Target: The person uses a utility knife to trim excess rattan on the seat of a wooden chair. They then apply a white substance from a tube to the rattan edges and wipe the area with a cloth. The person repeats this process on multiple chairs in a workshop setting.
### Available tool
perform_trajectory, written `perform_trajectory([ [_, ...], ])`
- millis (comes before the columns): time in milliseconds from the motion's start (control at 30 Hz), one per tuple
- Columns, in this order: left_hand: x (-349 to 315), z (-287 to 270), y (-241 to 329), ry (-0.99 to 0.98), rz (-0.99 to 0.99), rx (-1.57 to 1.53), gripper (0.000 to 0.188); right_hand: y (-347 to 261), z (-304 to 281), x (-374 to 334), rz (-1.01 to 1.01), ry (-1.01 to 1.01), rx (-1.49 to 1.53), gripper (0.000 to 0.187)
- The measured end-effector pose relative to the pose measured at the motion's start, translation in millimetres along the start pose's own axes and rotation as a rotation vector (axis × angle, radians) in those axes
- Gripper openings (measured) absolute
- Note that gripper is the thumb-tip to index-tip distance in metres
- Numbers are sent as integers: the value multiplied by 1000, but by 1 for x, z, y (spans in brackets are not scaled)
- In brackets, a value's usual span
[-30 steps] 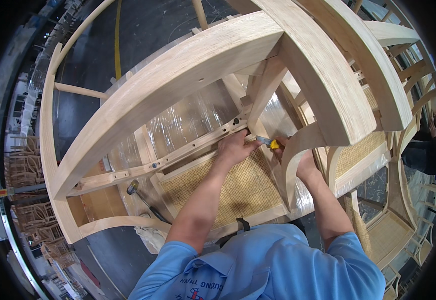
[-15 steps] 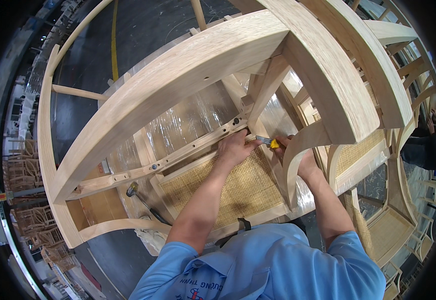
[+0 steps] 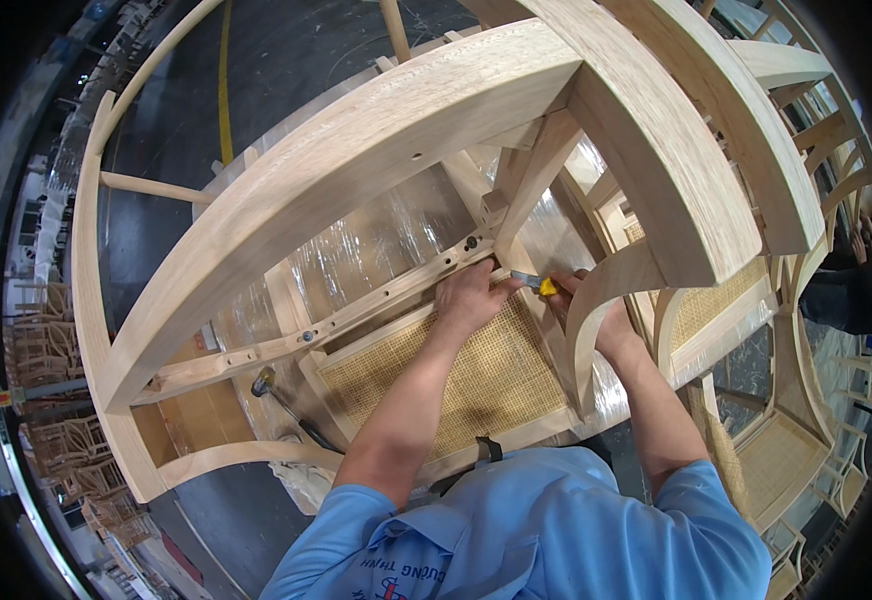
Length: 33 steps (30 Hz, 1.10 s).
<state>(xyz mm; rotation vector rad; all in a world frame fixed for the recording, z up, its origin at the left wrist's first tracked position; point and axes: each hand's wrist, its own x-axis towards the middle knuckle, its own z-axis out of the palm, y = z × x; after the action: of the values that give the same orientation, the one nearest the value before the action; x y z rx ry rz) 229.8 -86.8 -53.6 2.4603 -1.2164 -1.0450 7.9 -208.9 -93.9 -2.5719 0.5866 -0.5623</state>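
Item, right hand: fingers bent closed around a yellow-handled bladed tool, grey blade pointing left; the grip itself I see only in part. Item, left hand: fingers curled, thumb extended toward the blade tip, set beside the bolted rail; I cannot tell whether it pinches anything. Item, caned seat panel, woven, pale-framed, beneath the left forearm. Obstruction, curved wooden leg, crossing my view of the right hand. Obstruction, broad arched beam, overhanging the rail on the far side. Item, hammer, dark handle, lying left of the panel, well apart from both hands. Item, clear plastic wrap, glossy, beyond the rail. Item, second caned seat, lower right. Item, stacked chairs, far left. Item, yellow floor line, upper left. Item, another person, dark-clothed, right edge. Markings: blue shirt, dark lettering with a red emblem on the chest, cut by the lower edge; I make out no other legible writing.
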Motion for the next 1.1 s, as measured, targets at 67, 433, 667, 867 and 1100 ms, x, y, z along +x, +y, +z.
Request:
perform_trajectory([
  [67, 0, 0, -2, 3, -14, 5, 84, -2, 0, 2, -4, -22, -1, 32],
  [433, 3, 7, -7, 10, 25, 50, 97, 17, 11, -15, -64, -29, -69, 33],
  [667, 1, 4, -5, 16, 37, 16, 85, 16, 14, -15, -72, -10, -63, 32],
  [867, -1, 4, -4, 53, 38, 7, 75, 22, 19, -17, -118, 27, -33, 31],
  [1100, 1, 7, -6, 57, 27, -8, 74, 30, 24, -20, -161, 14, -50, 31],
])
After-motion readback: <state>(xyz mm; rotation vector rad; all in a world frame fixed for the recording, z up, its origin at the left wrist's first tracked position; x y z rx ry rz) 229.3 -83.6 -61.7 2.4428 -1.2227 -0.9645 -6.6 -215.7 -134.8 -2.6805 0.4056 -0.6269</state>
